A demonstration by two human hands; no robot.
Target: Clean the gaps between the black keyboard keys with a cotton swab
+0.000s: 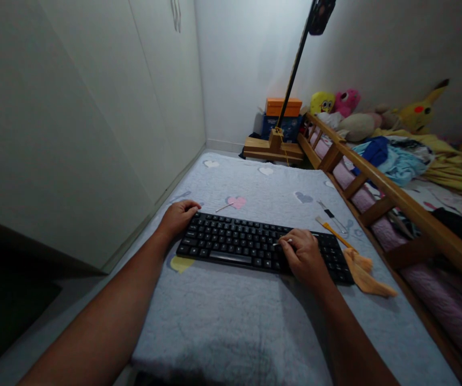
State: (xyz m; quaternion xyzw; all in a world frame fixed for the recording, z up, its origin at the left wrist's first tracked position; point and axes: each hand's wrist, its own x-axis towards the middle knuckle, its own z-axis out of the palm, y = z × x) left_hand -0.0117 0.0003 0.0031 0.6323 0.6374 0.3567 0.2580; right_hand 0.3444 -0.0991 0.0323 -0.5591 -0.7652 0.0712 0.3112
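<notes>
Two bare hands work at one black keyboard (247, 238); keyboard lies flat, slightly skewed, mid-frame on a pale blue quilted cover (222, 316) printed with hearts; left hand (178, 219) half-curled at the keyboard's far left corner, touching it, cannot tell whether it grips the edge; right hand (303, 254) above the right part of the keys, fingers folded in, thumb and forefinger pinching a thin white swab (276, 244), its tip pointing left over the keys, contact with them unclear; second swab (225, 207) lies loose just beyond the keyboard, touching a pink heart print; to the right, a brush (334, 230) with orange handle, pale bristles facing away; slim metal tool (329, 214) with black band just past it; crumpled orange cloth (365, 273) at the keyboard's right end; wooden rail (400, 192) farther right, plush toys (348, 102) behind it; orange box (283, 106) atop a blue box (269, 126) near the back wall.
</notes>
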